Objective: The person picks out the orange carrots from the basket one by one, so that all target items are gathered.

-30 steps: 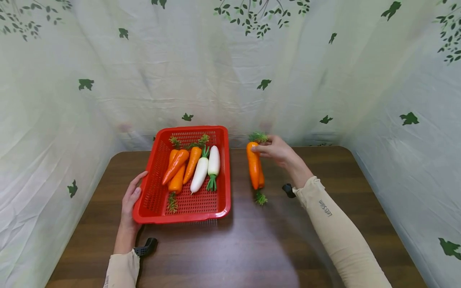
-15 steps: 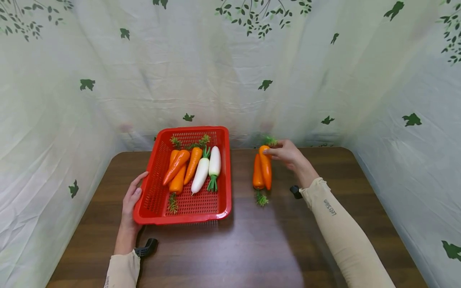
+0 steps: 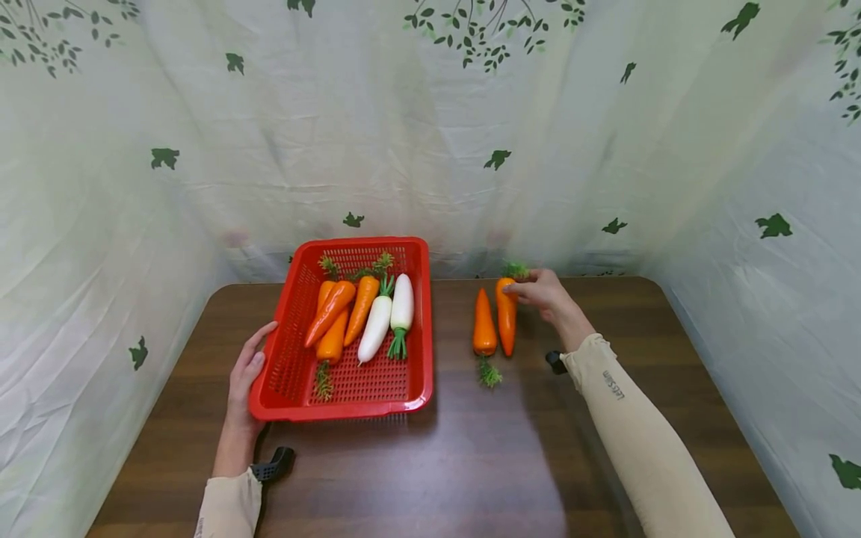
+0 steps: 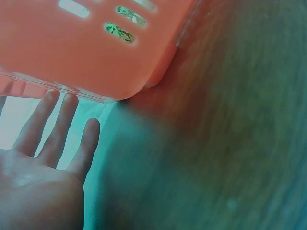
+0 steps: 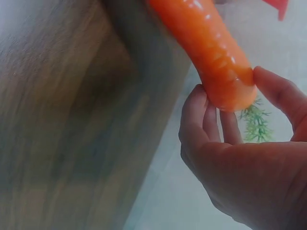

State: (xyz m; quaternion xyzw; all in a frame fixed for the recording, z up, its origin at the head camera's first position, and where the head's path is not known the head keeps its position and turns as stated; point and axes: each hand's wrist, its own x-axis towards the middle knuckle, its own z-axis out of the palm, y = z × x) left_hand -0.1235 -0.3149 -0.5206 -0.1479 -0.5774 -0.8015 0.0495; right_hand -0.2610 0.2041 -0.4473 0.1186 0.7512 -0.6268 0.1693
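Observation:
My right hand [image 3: 543, 293] pinches an orange carrot [image 3: 507, 317] near its leafy top, thumb on one side and fingers on the other. In the right wrist view the carrot [image 5: 213, 52] points away from the palm. Left of it, a second carrot [image 3: 484, 325] lies on the table, leaves toward me. My left hand [image 3: 244, 377] rests against the left side of a red basket [image 3: 424, 373]. Seen from the left wrist, straight fingers [image 4: 58, 127] touch the basket's edge. Inside the basket lie several carrots [image 3: 329, 314] and two white radishes [image 3: 375, 329].
The brown wooden table [image 3: 471, 471] ends at a pale curtain [image 3: 430, 149] with leaf prints, which surrounds it at the back and sides. Black wrist devices [image 3: 274, 463] sit at both wrists.
My right hand has moved right with its carrot, from above the other carrot to beside it, leaving a narrow gap. The left hand and basket look unmoved.

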